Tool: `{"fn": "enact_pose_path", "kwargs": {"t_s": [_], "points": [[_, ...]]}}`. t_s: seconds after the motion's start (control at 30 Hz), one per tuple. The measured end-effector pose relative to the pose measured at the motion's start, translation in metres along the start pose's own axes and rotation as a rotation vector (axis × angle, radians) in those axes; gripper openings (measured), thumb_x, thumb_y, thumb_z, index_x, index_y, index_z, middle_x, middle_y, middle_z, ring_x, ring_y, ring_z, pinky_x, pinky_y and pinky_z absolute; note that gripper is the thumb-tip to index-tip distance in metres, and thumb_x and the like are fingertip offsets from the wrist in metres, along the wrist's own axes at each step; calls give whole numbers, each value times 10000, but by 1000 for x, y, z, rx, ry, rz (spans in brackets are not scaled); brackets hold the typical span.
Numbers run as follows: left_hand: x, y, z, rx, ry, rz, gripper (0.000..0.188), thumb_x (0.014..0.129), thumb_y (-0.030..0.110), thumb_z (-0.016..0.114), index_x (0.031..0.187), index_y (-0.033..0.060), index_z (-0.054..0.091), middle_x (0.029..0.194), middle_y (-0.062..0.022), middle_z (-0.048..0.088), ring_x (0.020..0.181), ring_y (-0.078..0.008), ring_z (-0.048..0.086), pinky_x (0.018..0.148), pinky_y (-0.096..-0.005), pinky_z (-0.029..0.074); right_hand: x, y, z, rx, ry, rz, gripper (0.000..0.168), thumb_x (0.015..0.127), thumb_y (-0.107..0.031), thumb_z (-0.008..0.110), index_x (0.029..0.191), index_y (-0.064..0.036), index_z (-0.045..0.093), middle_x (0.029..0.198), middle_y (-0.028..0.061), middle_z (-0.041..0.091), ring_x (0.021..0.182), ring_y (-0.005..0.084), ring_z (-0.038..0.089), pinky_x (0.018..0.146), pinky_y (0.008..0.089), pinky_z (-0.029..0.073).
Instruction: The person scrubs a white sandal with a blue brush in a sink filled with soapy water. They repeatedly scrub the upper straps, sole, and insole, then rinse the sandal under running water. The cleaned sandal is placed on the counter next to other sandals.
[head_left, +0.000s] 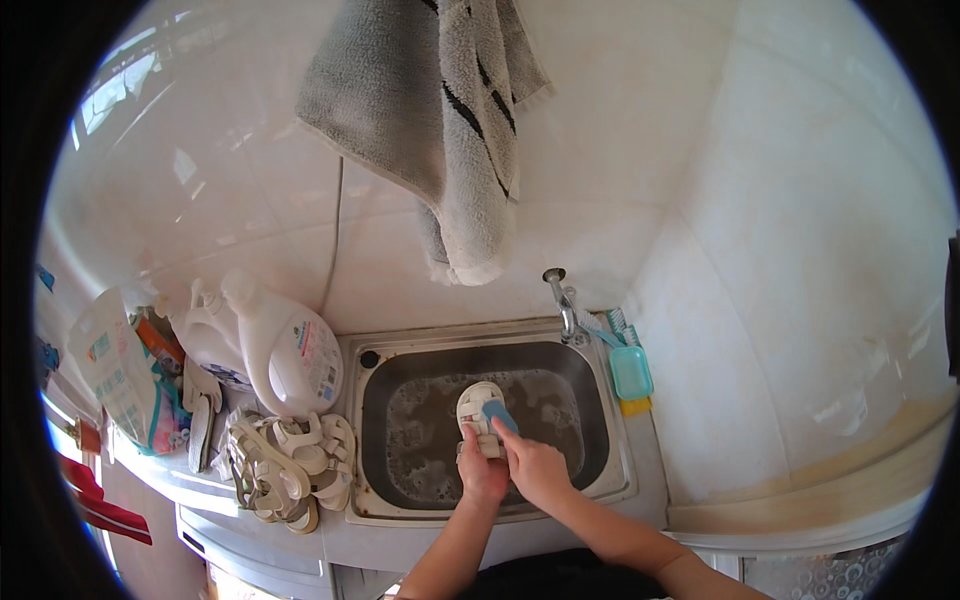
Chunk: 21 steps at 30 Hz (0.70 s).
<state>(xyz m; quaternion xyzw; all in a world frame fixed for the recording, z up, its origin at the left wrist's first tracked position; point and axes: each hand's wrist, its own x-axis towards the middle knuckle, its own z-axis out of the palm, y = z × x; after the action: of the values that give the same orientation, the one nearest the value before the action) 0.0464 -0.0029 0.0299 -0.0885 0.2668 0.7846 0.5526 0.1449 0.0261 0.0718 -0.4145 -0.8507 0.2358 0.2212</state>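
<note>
My left hand (481, 469) grips a cream-coloured strappy sandal (474, 401) by its lower end, over a metal sink (480, 354) holding murky brown water with foam. In my right hand (534, 461) is a blue scrubbing brush (499, 417), its head lying against the sandal's straps. The brush's bristles are hidden. Several similar sandals (289, 469) are heaped on the counter just left of the sink.
Large white detergent bottles (300, 356) and a plastic package (120, 375) stand at the left. A faucet (564, 307) rises behind the sink, near a teal soap dish (631, 373) and a yellow sponge (636, 406). A grey towel (405, 97) hangs above.
</note>
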Motion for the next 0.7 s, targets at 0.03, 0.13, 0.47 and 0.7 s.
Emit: {"fn": "enact_pose_path", "kwargs": {"t_s": [0.03,0.13,0.47,0.7], "points": [[2,1,-2,10,-16,6,462,1011,412,317,1295,72,451,1226,-76,562,1125,-235,532,985,-387,411,-8,2,4,0,-15,-13,456,884,-157,534,1323,-279,508,680,138,634,591,326,625,526,439,496],[0,2,-5,22,-29,-34,479,1014,416,298,1309,70,449,1265,-84,548,1142,-239,526,992,-384,407,-13,-2,-5,-43,-128,24,442,898,-163,524,1325,-279,507,727,144,652,623,325,636,540,440,504],[-3,5,6,-79,-203,-45,491,1009,404,256,1312,67,446,1290,-120,525,1174,-253,509,1022,-384,388,2,-5,-22,62,-60,-32,417,907,-168,509,1303,-294,530,738,136,650,650,328,637,556,428,502],[-5,-12,-2,-29,-120,-169,493,1008,389,262,1328,55,433,1314,-139,508,1194,-302,500,1031,-406,381,11,4,-6,-32,-35,-57,448,894,-160,500,1312,-321,513,703,125,642,614,316,636,535,426,505]]}}
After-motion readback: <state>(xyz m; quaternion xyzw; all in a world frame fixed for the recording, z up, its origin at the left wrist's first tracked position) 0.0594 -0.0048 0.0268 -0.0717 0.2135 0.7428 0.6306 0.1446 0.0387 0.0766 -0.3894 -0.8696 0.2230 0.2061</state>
